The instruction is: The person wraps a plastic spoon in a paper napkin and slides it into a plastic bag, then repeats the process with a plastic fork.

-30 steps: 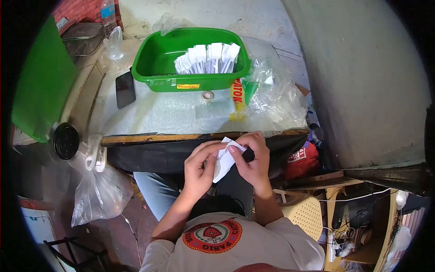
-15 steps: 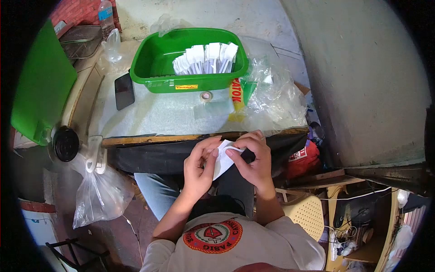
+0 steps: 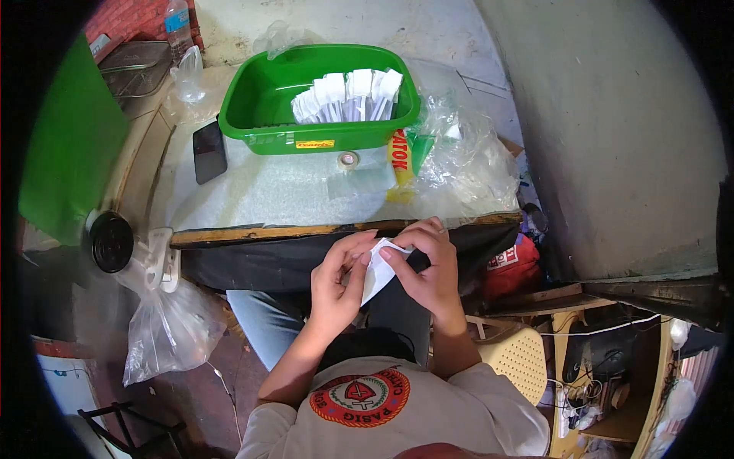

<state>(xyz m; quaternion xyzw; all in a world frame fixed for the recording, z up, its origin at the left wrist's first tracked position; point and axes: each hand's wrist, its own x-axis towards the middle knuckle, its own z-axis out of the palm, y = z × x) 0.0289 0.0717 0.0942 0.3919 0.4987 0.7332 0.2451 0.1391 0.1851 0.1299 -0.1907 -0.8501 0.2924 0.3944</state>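
Note:
Between my two hands is a folded piece of white paper (image 3: 377,277), held just off the table's front edge above my lap. The thumb and fingers of my left hand (image 3: 339,274) pinch its left side. My right hand (image 3: 430,268) is closed on its upper right corner, thumb lying across the front. Part of the paper is hidden by the fingers. Beyond the hands, a green plastic basin (image 3: 313,140) stands on the table with several white paper packets (image 3: 348,98) lined up inside it.
A roll of tape (image 3: 348,160) and a clear plastic sleeve (image 3: 361,182) lie before the basin. Crumpled clear plastic bags (image 3: 474,172) cover the table's right side. A black phone (image 3: 209,153) rests at left. A plastic bag (image 3: 172,329) hangs off the left corner by a white clip (image 3: 163,268).
Both hands stay in nearly the same place. The paper's top edge has shifted slightly under the right thumb. The green panel at left is now blurred.

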